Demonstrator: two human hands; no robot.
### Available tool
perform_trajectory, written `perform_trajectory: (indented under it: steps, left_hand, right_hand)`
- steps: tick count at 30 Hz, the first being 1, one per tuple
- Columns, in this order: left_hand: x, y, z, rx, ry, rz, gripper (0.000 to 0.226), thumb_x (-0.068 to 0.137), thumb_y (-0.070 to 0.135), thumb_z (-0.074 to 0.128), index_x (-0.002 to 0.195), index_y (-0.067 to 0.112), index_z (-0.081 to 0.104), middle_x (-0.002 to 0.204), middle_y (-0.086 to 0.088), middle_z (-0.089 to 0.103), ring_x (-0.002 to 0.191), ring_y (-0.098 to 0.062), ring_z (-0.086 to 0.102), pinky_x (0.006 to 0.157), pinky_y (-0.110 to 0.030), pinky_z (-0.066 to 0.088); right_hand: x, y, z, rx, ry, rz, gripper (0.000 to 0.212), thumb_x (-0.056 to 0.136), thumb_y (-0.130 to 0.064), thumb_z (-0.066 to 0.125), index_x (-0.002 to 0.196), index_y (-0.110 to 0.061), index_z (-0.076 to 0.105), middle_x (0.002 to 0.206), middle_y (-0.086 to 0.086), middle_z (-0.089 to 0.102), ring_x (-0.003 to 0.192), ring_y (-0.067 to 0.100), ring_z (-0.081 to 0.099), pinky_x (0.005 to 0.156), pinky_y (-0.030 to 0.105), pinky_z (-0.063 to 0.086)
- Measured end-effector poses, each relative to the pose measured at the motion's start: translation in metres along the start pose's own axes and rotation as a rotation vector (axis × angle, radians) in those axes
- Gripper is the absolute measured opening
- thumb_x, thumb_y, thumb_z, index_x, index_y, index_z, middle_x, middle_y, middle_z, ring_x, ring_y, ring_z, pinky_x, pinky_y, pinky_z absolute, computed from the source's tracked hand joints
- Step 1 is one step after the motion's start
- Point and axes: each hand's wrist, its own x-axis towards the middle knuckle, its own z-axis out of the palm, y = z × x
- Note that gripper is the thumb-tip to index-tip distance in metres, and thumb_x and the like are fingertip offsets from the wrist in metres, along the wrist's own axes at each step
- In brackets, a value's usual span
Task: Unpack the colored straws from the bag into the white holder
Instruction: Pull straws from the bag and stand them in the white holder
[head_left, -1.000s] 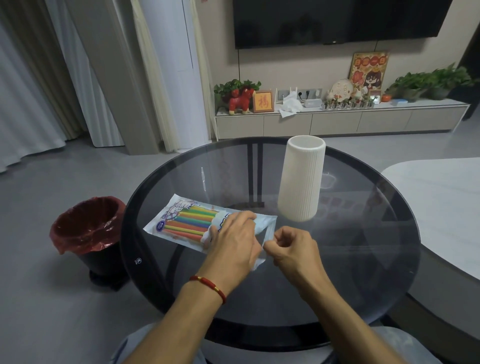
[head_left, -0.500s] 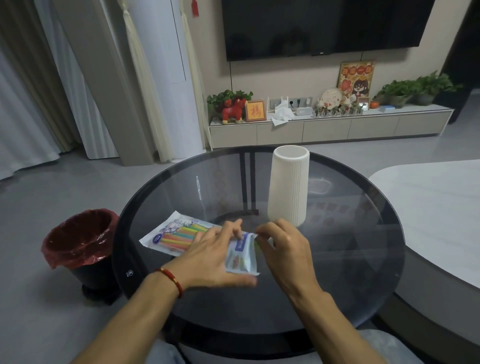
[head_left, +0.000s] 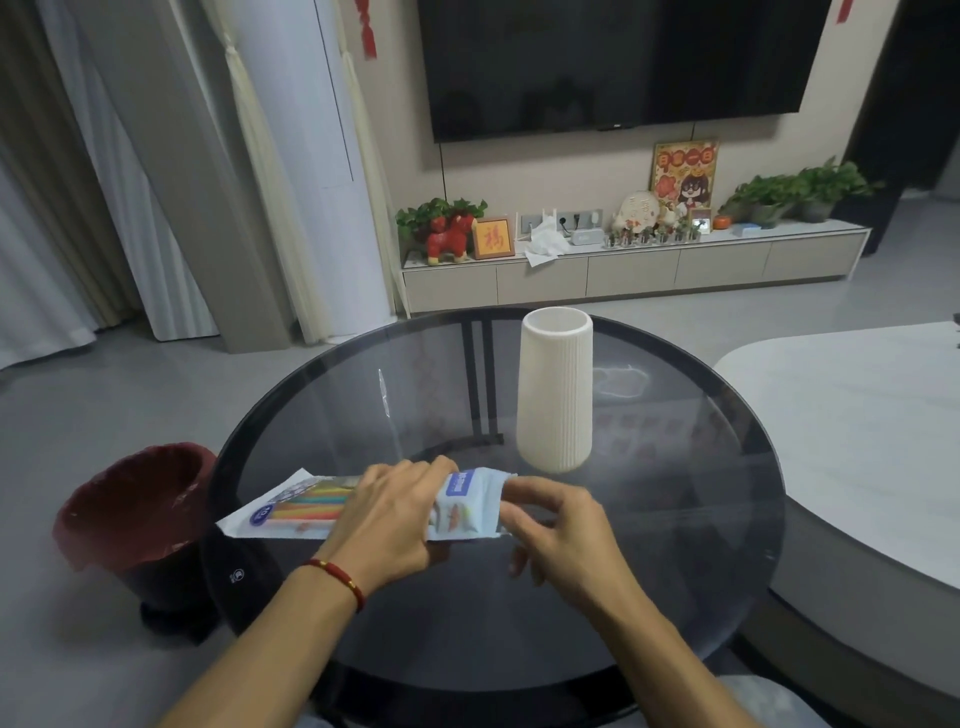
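Straws (head_left: 311, 506) are lying left-right inside the bag (head_left: 467, 504), which the left hand (head_left: 387, 519) is gripping mid-length and the right hand (head_left: 558, 525) is pinching at its end.

- Left hand (head_left: 387, 525): reaching forward, palm down, fingers curling over the bag (head_left: 467, 501).
- Right hand (head_left: 558, 525): pinching the bag's right end, remaining fingers hanging loosely curled.

Round dark glass table (head_left: 675, 545) filled the frame's centre. White ribbed holder (head_left: 555, 389) stood upright on it, upper middle. Straw bag (head_left: 311, 506) lay at lower left near the rim, its left corner overhanging the edge.
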Motion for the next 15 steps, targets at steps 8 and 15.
perform_trajectory:
  steps: [8, 15]
  left_hand:
    - [-0.005, 0.000, 0.002, 0.052, 0.070, -0.040, 0.056, 0.066, 0.052, 0.079, 0.110, 0.035, 0.048, 0.095, 0.012, 0.062, 0.086, -0.011, 0.057, 0.087, -0.036, 0.048]
    - [-0.008, -0.003, 0.000, 0.126, -0.009, -0.231, 0.048, 0.076, 0.046, 0.073, 0.111, 0.038, 0.040, 0.105, 0.013, 0.061, 0.095, -0.013, 0.056, 0.088, -0.035, 0.044]
  right_hand:
    - [0.011, 0.001, 0.002, 0.091, -0.133, 0.044, 0.013, 0.093, -0.026, 0.077, 0.104, -0.025, 0.084, 0.087, 0.003, 0.082, 0.047, 0.020, 0.056, 0.043, 0.026, 0.042]
    - [0.012, 0.007, -0.023, 0.255, 0.179, 0.084, 0.011, 0.097, -0.001, 0.065, 0.096, -0.007, 0.075, 0.076, 0.017, 0.073, 0.055, 0.020, 0.065, 0.051, 0.026, 0.054]
